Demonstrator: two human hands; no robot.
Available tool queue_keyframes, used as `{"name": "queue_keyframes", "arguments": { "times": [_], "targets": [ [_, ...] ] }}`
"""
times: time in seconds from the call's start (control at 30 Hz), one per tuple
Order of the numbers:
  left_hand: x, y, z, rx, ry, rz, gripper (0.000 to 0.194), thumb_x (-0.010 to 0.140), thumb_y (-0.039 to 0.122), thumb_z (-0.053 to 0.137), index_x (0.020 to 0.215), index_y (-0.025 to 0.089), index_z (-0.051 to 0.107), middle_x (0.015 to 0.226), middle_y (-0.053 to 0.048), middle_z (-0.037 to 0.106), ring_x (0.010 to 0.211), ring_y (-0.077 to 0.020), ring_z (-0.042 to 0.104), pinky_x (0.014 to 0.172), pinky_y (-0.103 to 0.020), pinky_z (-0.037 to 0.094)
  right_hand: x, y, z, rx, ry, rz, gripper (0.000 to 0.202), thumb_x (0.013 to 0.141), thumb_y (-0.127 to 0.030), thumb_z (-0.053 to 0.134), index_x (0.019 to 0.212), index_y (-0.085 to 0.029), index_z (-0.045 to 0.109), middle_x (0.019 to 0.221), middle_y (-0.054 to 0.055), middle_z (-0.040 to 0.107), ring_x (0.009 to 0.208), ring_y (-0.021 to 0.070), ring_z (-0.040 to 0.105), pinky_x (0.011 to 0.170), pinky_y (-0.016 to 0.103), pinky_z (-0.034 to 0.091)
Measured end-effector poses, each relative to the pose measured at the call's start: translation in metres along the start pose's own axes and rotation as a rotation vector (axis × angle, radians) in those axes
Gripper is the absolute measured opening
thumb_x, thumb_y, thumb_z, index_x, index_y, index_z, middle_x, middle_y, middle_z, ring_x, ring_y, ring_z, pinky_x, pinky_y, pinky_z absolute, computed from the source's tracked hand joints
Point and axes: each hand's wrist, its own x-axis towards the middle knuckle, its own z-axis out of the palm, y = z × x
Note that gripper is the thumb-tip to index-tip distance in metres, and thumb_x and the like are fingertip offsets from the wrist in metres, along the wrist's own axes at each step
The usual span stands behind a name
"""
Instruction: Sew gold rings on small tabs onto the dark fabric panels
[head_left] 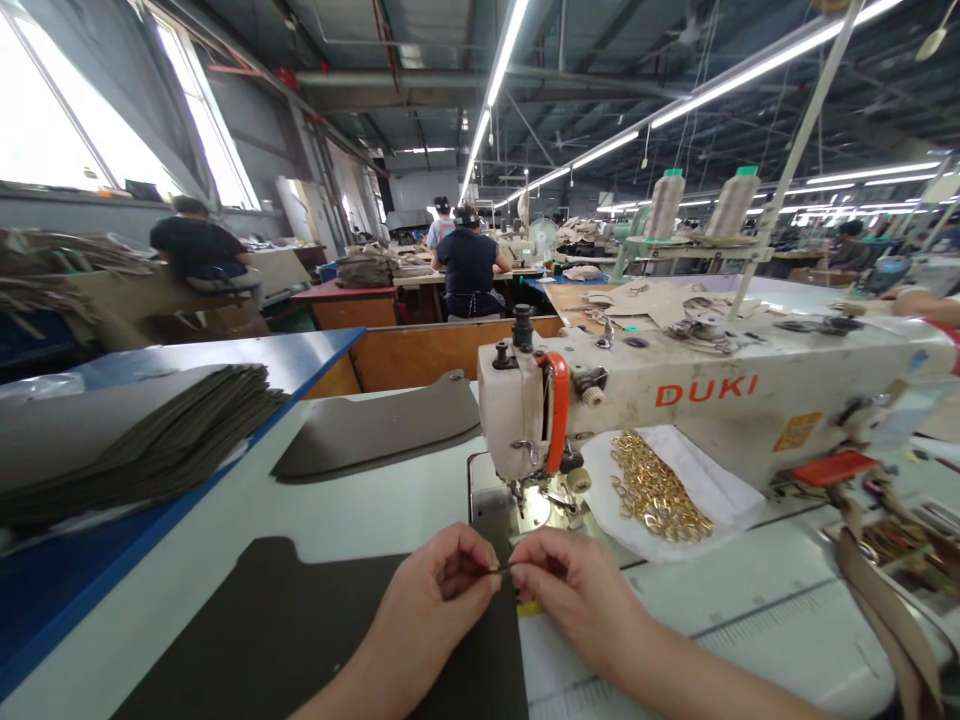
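Together, both hands' fingers (480, 578) pinch one thin strip (504, 569) — nearly closed.

One sewing machine (712, 400); two thread cones (664, 205) (both green-capped); two loose dark panels (382, 425); three seated co-workers (469, 265).

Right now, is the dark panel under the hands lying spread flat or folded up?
Spread flat. The dark panel lies open on the white table, no fold visible; the left hand and right hand pinch something thin above it.
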Motion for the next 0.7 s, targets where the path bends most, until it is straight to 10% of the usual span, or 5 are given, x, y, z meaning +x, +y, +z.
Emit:
{"name": "queue_keyframes", "arguments": {
  "times": [0.33, 0.7],
  "targets": [
    [-0.007, -0.012, -0.019, 0.846, 0.022, 0.442, 0.028, 0.086, 0.027, 0.051, 0.113, 0.022, 0.057, 0.119, -0.009, 0.060, 0.112, -0.0250, 0.056, 0.097, -0.043, 0.047, 0.012, -0.005, -0.016, 0.153, -0.149, 0.396, 0.011, 0.074, -0.013, 0.058, 0.064, -0.017, 0.055, 0.052, -0.006, 0.056, 0.043, 0.0072, 0.052, 0.047, 0.018, 0.040],
    [-0.011, -0.011, -0.003, 0.881, 0.094, 0.585, 0.025, 0.087, 0.024, 0.051, 0.110, 0.021, 0.056, 0.109, -0.007, 0.064, 0.101, -0.0230, 0.061, 0.089, -0.039, 0.053, 0.046, -0.005, -0.011, 0.064, -0.242, 0.511, 0.018, 0.070, -0.009, 0.059, 0.055, -0.016, 0.054, 0.043, -0.003, 0.059, 0.033, 0.0092, 0.054, 0.035, 0.016, 0.041]
  ]
}}
